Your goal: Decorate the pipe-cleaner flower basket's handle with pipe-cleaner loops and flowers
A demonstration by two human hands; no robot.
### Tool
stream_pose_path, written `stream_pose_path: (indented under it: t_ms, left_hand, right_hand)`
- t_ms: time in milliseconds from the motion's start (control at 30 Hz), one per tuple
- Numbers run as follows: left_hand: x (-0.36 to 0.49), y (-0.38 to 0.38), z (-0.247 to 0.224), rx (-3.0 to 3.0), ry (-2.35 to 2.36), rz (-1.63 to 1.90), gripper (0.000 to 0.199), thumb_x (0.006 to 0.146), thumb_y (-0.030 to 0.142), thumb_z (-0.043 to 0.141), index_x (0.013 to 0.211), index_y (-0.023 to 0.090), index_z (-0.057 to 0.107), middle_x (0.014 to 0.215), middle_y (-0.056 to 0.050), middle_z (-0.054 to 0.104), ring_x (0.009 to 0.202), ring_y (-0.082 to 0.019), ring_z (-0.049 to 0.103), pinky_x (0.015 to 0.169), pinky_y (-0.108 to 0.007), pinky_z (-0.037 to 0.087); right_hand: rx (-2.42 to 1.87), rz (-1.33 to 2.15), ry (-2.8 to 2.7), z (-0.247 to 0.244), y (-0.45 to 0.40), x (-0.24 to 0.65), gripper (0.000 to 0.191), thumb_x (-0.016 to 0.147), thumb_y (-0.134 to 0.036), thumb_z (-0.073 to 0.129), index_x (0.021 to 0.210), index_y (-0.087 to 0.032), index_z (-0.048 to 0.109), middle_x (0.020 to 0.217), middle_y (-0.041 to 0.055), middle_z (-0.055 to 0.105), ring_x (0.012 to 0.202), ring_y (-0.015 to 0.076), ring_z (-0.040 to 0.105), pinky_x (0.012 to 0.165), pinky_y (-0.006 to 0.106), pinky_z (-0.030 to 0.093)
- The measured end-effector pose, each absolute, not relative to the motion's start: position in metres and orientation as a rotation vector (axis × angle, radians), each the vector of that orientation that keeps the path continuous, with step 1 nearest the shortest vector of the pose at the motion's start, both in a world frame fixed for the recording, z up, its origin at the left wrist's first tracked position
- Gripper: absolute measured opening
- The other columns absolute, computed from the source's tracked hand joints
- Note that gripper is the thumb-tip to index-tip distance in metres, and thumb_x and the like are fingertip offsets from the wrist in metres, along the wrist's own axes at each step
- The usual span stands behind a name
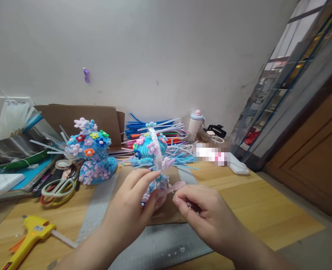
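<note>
A blue pipe-cleaner ornament point(147, 149) with a rounded cap, small coloured flowers and a white fuzzy strip up its side stands in front of me. My left hand point(139, 191) wraps around its lower part, thumb and fingers closed on it, hiding much of the base. A sheer pink ribbon point(176, 186) sticks out from the ornament's right side. Just right of that ribbon, my right hand point(202, 206) is closed in a pinch. Small clear beads point(188, 204) show at its fingers; what the fingertips grip is too small to make out.
A similar flowered blue ornament point(93, 150) stands at left. Nearby lie scissors point(58, 189) and a yellow glue gun point(36, 232). Pipe cleaners point(154, 127) pile up behind, beside a bottle point(195, 123). Brown board lies over a grey cutting mat point(160, 243).
</note>
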State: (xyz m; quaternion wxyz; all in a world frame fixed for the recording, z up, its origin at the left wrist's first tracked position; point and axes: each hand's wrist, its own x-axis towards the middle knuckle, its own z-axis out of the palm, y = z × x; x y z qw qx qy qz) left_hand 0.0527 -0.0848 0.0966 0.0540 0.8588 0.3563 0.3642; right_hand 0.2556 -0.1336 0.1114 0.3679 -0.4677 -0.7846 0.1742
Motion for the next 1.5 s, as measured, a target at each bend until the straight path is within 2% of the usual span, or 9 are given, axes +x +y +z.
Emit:
stream_pose_path:
  t_ms: [67,233,400,500,600,800,933,1133,1500]
  left_hand:
    - [0.054,-0.086,0.096,2.528,1.095,1.130,0.035,0.090,0.017,0.050,0.124,0.024,0.050,0.120,-0.008,0.056,0.112,-0.021,0.052,0.094,-0.037,0.044]
    - [0.056,-0.097,0.105,1.905,1.069,1.021,0.009,0.090,0.030,0.052,0.093,0.022,0.054,0.082,-0.002,0.059,0.073,-0.015,0.055,0.065,-0.028,0.047]
    - [0.059,-0.105,0.104,1.332,0.642,0.831,0.038,0.087,0.056,0.051,0.102,0.023,0.059,0.103,-0.007,0.062,0.097,-0.021,0.060,0.085,-0.035,0.049]
    - [0.066,-0.109,0.093,1.075,0.592,0.833,0.051,0.081,0.066,0.051,0.114,0.028,0.054,0.103,-0.006,0.061,0.086,-0.019,0.063,0.077,-0.035,0.052]
    - [0.074,-0.117,0.088,0.914,0.611,0.810,0.046,0.082,0.062,0.056,0.113,0.029,0.053,0.091,-0.002,0.060,0.070,-0.014,0.060,0.063,-0.028,0.052]
    - [0.080,-0.123,0.100,0.904,0.632,1.033,0.024,0.087,0.042,0.059,0.101,0.023,0.062,0.103,-0.005,0.061,0.096,-0.017,0.058,0.085,-0.028,0.050]
    - [0.076,-0.115,0.107,0.863,0.667,1.029,0.018,0.084,0.036,0.065,0.095,0.023,0.062,0.090,-0.001,0.062,0.079,-0.011,0.059,0.071,-0.020,0.049]
    - [0.068,-0.102,0.108,1.063,0.787,1.121,0.027,0.079,0.045,0.068,0.082,0.019,0.063,0.063,0.003,0.051,0.051,-0.005,0.042,0.048,-0.015,0.036]
    - [0.052,-0.073,0.102,1.325,1.134,1.418,0.024,0.082,0.041,0.063,0.079,0.018,0.063,0.057,0.004,0.045,0.051,-0.008,0.036,0.047,-0.019,0.028]
  right_hand:
    - [-1.176,0.467,-1.990,0.111,-0.133,0.249,0.021,0.092,-0.026,0.048,0.076,-0.021,0.060,0.067,-0.0011,0.060,0.063,0.0132,0.052,0.059,0.027,0.037]
    - [-1.107,0.597,-1.819,0.108,-0.131,0.230,0.022,0.094,-0.029,0.046,0.084,-0.021,0.064,0.073,-0.0001,0.065,0.063,0.0129,0.056,0.059,0.025,0.040]
    - [-1.054,0.514,-1.742,0.106,-0.127,0.214,0.018,0.093,-0.024,0.048,0.083,-0.021,0.063,0.074,-0.0008,0.066,0.066,0.0129,0.059,0.061,0.025,0.040]
    - [-1.094,0.234,-1.807,0.105,-0.126,0.209,0.016,0.091,-0.023,0.051,0.082,-0.021,0.064,0.071,0.0002,0.066,0.066,0.0155,0.056,0.063,0.030,0.034]
    - [-1.114,0.046,-1.891,0.104,-0.126,0.206,0.017,0.091,-0.024,0.050,0.083,-0.021,0.066,0.073,0.0024,0.066,0.067,0.0181,0.052,0.063,0.032,0.030]
    - [-1.068,-0.074,-1.891,0.105,-0.130,0.201,0.017,0.090,-0.021,0.050,0.095,-0.020,0.066,0.100,0.0062,0.069,0.088,0.0228,0.055,0.077,0.039,0.035]
    - [-0.992,-0.105,-1.944,0.099,-0.133,0.204,0.025,0.085,-0.023,0.056,0.108,-0.016,0.064,0.115,0.0097,0.064,0.098,0.0257,0.055,0.083,0.042,0.038]
    - [-0.838,-0.108,-1.947,0.083,-0.137,0.215,0.044,0.081,-0.020,0.056,0.126,-0.016,0.053,0.122,0.0118,0.057,0.110,0.0277,0.052,0.097,0.047,0.035]
    - [-0.984,0.016,-1.803,0.067,-0.132,0.226,0.035,0.083,-0.008,0.050,0.116,-0.022,0.054,0.115,0.0087,0.052,0.109,0.0242,0.049,0.092,0.043,0.038]
